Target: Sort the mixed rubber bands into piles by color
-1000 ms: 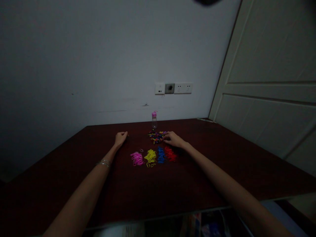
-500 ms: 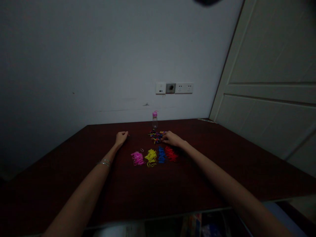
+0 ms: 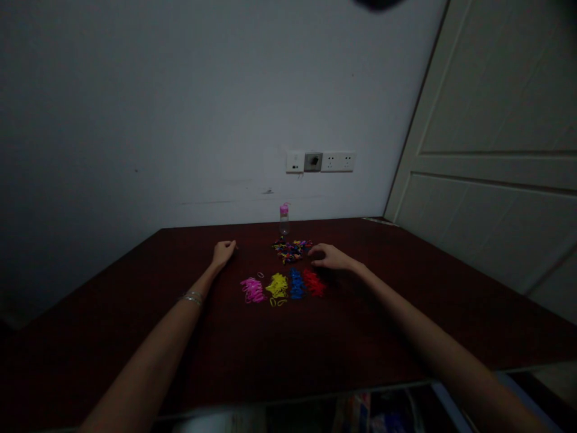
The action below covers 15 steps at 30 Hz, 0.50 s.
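Note:
My left hand (image 3: 223, 252) rests on the table, left of the mixed pile, its fingers curled closed. What they hold, if anything, is hidden. My right hand (image 3: 331, 257) is just right of a pile of mixed-colour rubber bands (image 3: 291, 249), fingers and thumb apart with nothing visible between them. Nearer me lie sorted heaps of small bands: pink (image 3: 253, 290), yellow (image 3: 278, 285), blue (image 3: 297, 284) and red (image 3: 314, 282). One pale pink band (image 3: 261, 275) and two yellow loops (image 3: 276, 302) lie loose beside the heaps.
A clear bottle with a pink cap (image 3: 284, 219) stands behind the mixed pile. The dark red table (image 3: 279, 349) reaches a wall with sockets (image 3: 338, 161). A white panelled door (image 3: 491, 162) is at the right. Below the table's front edge, an open space holds assorted items (image 3: 356, 412).
My right hand has drawn back to the right from the mixed pile, and its fingers have spread. My left hand has stayed in place. The view has shifted slightly.

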Available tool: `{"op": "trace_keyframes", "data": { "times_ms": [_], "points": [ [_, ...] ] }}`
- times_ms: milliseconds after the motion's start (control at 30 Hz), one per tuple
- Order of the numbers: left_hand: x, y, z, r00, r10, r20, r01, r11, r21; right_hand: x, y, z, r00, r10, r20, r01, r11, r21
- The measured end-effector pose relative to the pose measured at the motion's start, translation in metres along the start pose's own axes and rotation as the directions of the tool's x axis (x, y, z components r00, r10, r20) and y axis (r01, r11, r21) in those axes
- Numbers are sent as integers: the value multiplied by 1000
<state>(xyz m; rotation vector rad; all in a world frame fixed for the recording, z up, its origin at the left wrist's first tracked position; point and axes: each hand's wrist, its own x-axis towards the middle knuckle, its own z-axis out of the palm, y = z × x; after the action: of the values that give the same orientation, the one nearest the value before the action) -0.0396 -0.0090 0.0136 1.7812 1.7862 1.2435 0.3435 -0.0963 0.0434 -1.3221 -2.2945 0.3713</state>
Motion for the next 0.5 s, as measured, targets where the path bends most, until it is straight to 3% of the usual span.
{"op": "trace_keyframes", "data": {
  "times_ms": [267,500],
  "points": [
    [0,0,1,1000,-10,16,9,999,44,-27,13,5,984,139,115,-158,971,181],
    [-1,2,0,1000,-4,12,3,999,42,-31,15,5,975,157,160,-179,975,134]
  ]
}}
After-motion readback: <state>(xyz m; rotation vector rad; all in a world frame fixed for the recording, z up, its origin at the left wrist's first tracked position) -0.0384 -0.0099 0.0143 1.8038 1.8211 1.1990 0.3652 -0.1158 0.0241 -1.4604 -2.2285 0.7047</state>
